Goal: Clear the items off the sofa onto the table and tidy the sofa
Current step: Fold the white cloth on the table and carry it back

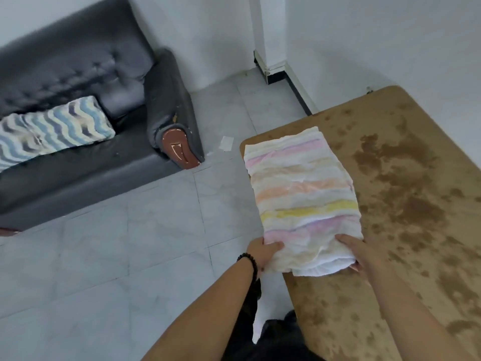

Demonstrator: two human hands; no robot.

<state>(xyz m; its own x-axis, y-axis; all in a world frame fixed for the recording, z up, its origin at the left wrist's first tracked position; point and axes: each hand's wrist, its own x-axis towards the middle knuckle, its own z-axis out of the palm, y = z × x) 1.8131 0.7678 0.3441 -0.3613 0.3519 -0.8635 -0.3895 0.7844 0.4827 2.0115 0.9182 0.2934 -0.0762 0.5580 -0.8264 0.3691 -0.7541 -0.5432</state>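
A folded towel (302, 196) with pink, orange and yellow stripes lies on the near left corner of the brown mottled table (406, 194). My left hand (263, 252) grips its near left corner, thumb on top. My right hand (356, 254) holds the near right corner, fingers curled under the fold. A strip of the towel hangs down below the table edge between my arms. The dark grey sofa (86, 157) stands at the left. A cushion (52, 128) with blue and grey wavy stripes lies on its seat.
Pale tiled floor (130, 256) spreads between sofa and table. A small white scrap of paper (226, 143) lies on the floor near the sofa's worn armrest (179, 149). White walls with a dark skirting board close off the back.
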